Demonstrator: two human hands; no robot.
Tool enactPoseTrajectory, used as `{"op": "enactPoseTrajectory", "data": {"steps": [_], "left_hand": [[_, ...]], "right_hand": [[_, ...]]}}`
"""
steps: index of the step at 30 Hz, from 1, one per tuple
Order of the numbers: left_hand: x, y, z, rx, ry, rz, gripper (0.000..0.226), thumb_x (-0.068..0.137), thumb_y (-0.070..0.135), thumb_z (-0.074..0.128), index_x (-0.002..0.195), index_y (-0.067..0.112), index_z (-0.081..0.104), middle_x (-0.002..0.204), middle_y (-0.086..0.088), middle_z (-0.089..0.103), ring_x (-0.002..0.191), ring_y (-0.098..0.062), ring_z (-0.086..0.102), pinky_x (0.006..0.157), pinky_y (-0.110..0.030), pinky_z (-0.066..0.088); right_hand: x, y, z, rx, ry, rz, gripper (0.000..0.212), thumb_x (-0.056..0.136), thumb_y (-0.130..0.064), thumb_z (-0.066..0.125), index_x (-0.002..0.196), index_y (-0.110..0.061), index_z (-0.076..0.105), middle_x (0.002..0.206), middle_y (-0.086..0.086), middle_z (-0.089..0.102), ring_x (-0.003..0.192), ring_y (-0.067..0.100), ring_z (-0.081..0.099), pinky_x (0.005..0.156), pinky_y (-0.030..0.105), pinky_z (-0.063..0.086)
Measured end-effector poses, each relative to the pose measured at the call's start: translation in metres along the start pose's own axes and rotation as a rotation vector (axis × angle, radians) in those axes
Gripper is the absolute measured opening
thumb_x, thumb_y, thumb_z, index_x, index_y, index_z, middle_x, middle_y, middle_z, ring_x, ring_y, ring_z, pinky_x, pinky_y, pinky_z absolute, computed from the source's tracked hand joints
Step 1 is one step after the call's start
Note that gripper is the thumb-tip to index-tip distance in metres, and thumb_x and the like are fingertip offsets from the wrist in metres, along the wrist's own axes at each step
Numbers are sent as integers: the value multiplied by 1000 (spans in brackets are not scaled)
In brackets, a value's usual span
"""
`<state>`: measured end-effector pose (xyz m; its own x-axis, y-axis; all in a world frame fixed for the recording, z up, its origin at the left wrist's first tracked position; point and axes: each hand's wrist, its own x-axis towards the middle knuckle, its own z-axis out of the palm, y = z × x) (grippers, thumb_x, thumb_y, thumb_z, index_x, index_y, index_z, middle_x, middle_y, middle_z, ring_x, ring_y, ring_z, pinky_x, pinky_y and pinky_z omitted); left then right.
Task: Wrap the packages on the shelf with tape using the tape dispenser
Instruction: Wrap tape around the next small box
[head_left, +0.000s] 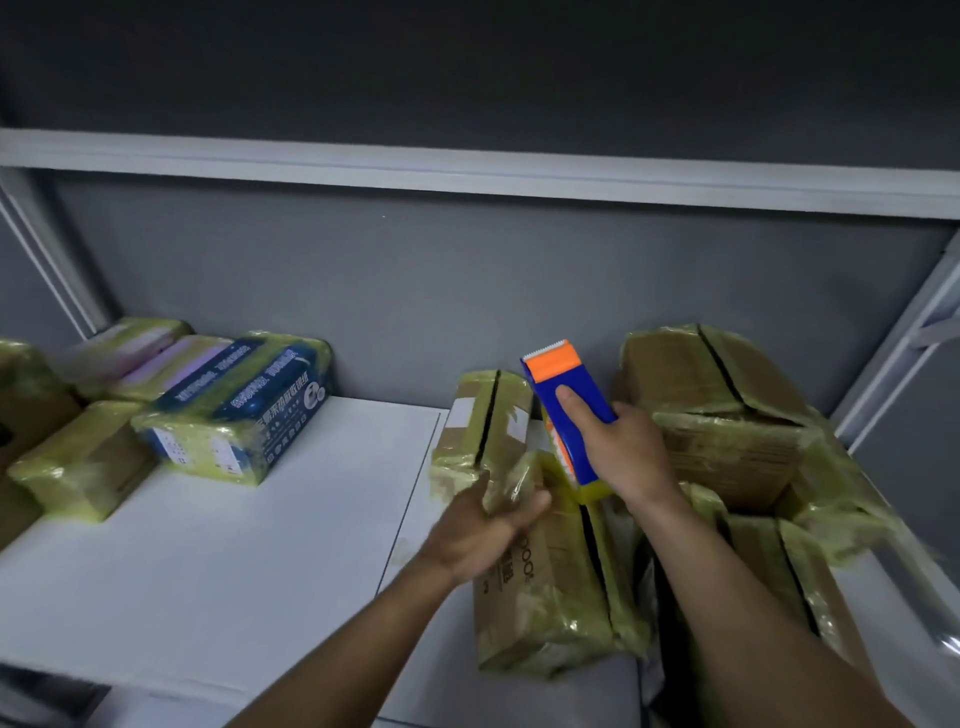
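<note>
Two bare forearms reach over the smooth white shelf. The left hand grips a cardboard box (crinkled glossy yellow tape wraps it). Just above it, the right hand has its fingers clamped round the blue-and-orange plastic tape dispenser, toothed edge up.

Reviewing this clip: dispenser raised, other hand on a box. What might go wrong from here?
The blue and orange tape dispenser in the right hand has its toothed blade exposed; lowering it near the left hand may nick fingers. The left hand's grip takes only the top corner of the tape-wrapped cardboard package, which stands near the front edge of the white shelf; pulling tape might tip it off.
</note>
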<state>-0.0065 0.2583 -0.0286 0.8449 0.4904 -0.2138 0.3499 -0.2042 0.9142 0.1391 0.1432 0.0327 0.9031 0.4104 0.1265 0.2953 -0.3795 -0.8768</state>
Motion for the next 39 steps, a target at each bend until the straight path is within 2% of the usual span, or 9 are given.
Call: {"op": "enactPoseTrajectory", "data": {"steps": [4, 7, 11, 16, 18, 22, 30, 34, 39], "left_hand": [[1, 0, 13, -157, -173, -149, 43, 80, 69, 68, 112, 49, 46, 101, 28, 63, 96, 3, 57, 71, -26, 42], [4, -12, 24, -249, -192, -193, 63, 82, 68, 67, 136, 49, 42, 100, 32, 58, 92, 7, 54, 69, -26, 45], [11, -24, 49, -308, -167, -169, 89, 81, 70, 68, 155, 31, 36, 137, 14, 59, 119, -9, 57, 93, -36, 54], [38, -28, 37, 80, 268, 193, 60, 87, 68, 61, 127, 24, 68, 132, 5, 66, 120, -13, 60, 103, -38, 51], [57, -33, 21, 407, 432, 303, 52, 88, 60, 61, 130, 30, 63, 142, 4, 54, 136, -21, 46, 112, -45, 42], [81, -31, 9, 644, 286, -15, 89, 77, 78, 61, 152, 46, 26, 167, 6, 3, 155, -31, -7, 114, -73, 6], [69, -59, -36, 871, 249, 50, 72, 82, 77, 50, 142, 38, 47, 153, 7, 43, 149, -25, 28, 120, -64, 14], [44, -70, -77, 870, 155, 11, 89, 73, 85, 51, 149, 39, 42, 155, 8, 42, 146, -19, 36, 120, -51, 26], [5, -72, -93, 940, 211, -9, 107, 58, 105, 37, 147, 47, 41, 151, 13, 49, 147, -17, 34, 121, -53, 19]], "right_hand": [[-8, 1, -5, 56, -8, -30, 56, 89, -68, 67, 70, -16, 62, 66, 3, 70, 50, 11, 65, 51, 26, 43], [-10, 4, -10, 90, -10, -20, 58, 88, -69, 67, 77, -12, 67, 69, 3, 72, 55, 14, 68, 54, 28, 46], [-13, 9, -18, 126, -8, 15, 58, 90, -66, 68, 83, -9, 73, 72, 2, 74, 57, 14, 69, 57, 28, 47], [-15, 19, -24, 134, 11, 55, 59, 89, -66, 69, 80, -9, 73, 68, 3, 73, 53, 10, 67, 54, 26, 45], [-14, 18, -25, 162, 14, 75, 55, 88, -68, 69, 77, -14, 74, 67, -2, 74, 53, 7, 68, 49, 20, 45], [-14, 16, -18, 152, -18, 86, 57, 86, -69, 70, 71, -14, 74, 63, -2, 73, 52, 8, 68, 47, 17, 44], [-11, 15, -11, -10, -14, -8, 69, 83, -74, 68, 74, -6, 65, 61, 3, 68, 51, 17, 64, 54, 30, 45], [-13, -2, 5, -4, 18, -137, 67, 73, -82, 62, 62, -18, 46, 50, -10, 51, 43, 7, 47, 45, 17, 34], [-12, -17, 31, 14, -109, -143, 68, 76, -79, 65, 69, -12, 60, 59, -6, 66, 48, 6, 59, 51, 29, 43]]}}
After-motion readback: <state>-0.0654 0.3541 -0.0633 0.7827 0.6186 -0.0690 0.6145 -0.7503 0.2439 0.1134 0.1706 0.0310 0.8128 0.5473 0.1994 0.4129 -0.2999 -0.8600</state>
